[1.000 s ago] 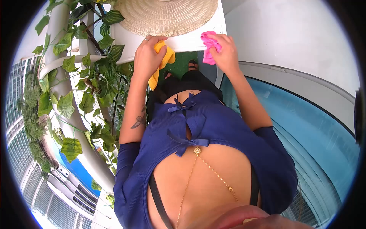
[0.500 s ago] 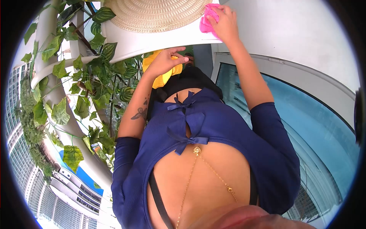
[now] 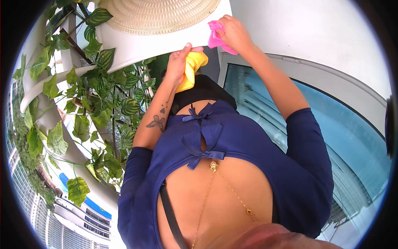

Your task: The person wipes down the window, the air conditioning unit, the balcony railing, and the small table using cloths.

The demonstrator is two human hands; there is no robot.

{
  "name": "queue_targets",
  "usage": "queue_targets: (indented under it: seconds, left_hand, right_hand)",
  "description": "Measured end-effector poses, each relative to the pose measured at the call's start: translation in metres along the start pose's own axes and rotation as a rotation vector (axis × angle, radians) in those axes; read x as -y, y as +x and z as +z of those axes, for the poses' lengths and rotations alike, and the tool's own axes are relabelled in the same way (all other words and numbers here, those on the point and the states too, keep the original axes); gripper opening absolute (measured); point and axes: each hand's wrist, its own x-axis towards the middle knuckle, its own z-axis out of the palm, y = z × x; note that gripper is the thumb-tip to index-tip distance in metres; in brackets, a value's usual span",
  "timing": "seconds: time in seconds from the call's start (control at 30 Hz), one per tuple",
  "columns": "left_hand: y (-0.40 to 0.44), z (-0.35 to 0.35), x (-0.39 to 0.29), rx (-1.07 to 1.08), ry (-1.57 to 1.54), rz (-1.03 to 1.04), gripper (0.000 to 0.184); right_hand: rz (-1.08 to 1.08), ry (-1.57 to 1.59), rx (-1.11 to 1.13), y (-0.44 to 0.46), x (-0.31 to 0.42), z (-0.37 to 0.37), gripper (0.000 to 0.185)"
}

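Note:
My left hand [image 3: 177, 64] is closed around a yellow cloth [image 3: 193, 66], which hangs bunched below the fingers near the front edge of a white table [image 3: 166, 45]. At the table's right front corner, my right hand [image 3: 235, 33] grips a crumpled pink cloth [image 3: 216, 35]. Part of the pink cloth hangs over the edge. A round, woven-looking beige placemat [image 3: 161, 14] lies on the tabletop, ahead of both hands and cut off by the top of the view.
Leafy artificial vines [image 3: 97, 108] wind along a pale curved railing [image 3: 68, 145] on the left, with buildings beyond and below. To the right are a white wall [image 3: 298, 29] and a blue-tinted glass pane [image 3: 286, 108].
My right hand has drawn the pink cloth left and down, over the table's edge. My left hand has turned and risen slightly, with the yellow cloth now in front of it.

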Motion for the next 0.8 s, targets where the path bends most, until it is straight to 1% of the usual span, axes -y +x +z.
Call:
queue_targets:
  seconds: [0.03, 0.07, 0.1, 0.17, 0.2, 0.23, 0.3, 0.33, 0.37, 0.43, 0.47, 0.5, 0.57, 0.63, 0.7, 0.77, 0.8]
  left_hand:
    - [0.0, -0.002, 0.001, 0.02, 0.036, -0.033, 0.033]
    - [-0.001, -0.003, 0.001, 0.016, 0.033, -0.041, 0.033]
    - [-0.001, -0.003, 0.001, 0.025, 0.034, -0.03, 0.034]
    - [-0.002, -0.004, 0.003, 0.036, 0.036, -0.019, 0.034]
    - [0.0, -0.005, 0.003, 0.018, 0.074, 0.002, 0.036]
    - [0.001, -0.003, 0.002, 0.0, 0.11, 0.016, 0.038]
    - [0.004, -0.001, 0.002, -0.013, 0.047, 0.016, 0.036]
    - [0.006, -0.003, 0.002, 0.014, 0.037, 0.028, 0.035]
    - [0.002, -0.005, 0.005, 0.038, 0.026, 0.031, 0.035]
    - [0.002, -0.004, 0.003, 0.034, 0.015, 0.022, 0.035]
    - [0.0, -0.003, 0.003, 0.016, 0.023, 0.017, 0.034]
    - [0.0, -0.001, 0.001, 0.001, 0.028, 0.02, 0.034]
    - [-0.003, -0.003, 0.003, 0.008, 0.024, 0.025, 0.032]
    - [0.0, -0.002, 0.001, 0.022, 0.024, 0.033, 0.031]
    - [0.001, -0.003, -0.002, 0.079, -0.011, 0.047, 0.029]
    - [0.001, -0.004, -0.004, 0.067, -0.009, 0.018, 0.03]
    - [0.002, -0.006, -0.003, 0.089, 0.024, 0.003, 0.032]
  right_hand:
    - [0.0, 0.033, -0.005, 0.007, -0.007, -0.001, 0.019]
    - [0.145, 0.029, -0.018, 0.022, -0.007, -0.015, 0.018]
    - [0.146, 0.029, -0.011, 0.021, -0.008, -0.013, 0.018]
    - [0.184, -0.062, 0.088, 0.022, -0.008, -0.013, 0.017]
    - [0.027, -0.038, 0.077, 0.004, 0.0, -0.011, 0.015]
    - [0.024, -0.044, 0.077, 0.004, 0.0, -0.011, 0.015]
    - [-0.075, -0.033, 0.037, 0.001, -0.002, -0.011, 0.014]
    - [-0.001, -0.021, 0.012, 0.015, -0.014, -0.009, 0.014]
    - [0.006, -0.022, 0.026, 0.019, -0.023, -0.005, 0.014]
    - [-0.078, -0.027, -0.052, 0.031, -0.035, -0.004, 0.021]
    - [0.191, -0.098, 0.115, 0.033, -0.02, -0.014, 0.016]
    - [0.191, -0.103, 0.117, 0.016, -0.005, -0.017, 0.016]
    - [-0.018, 0.04, 0.127, -0.022, 0.02, -0.017, 0.016]
    - [-0.038, 0.066, 0.129, -0.012, 0.036, -0.019, 0.016]
    - [-0.053, 0.102, 0.138, -0.007, 0.04, -0.02, 0.017]
    - [-0.177, 0.127, 0.194, 0.001, 0.035, -0.018, 0.017]
    - [-0.215, 0.157, 0.268, 0.005, 0.021, -0.022, 0.018]
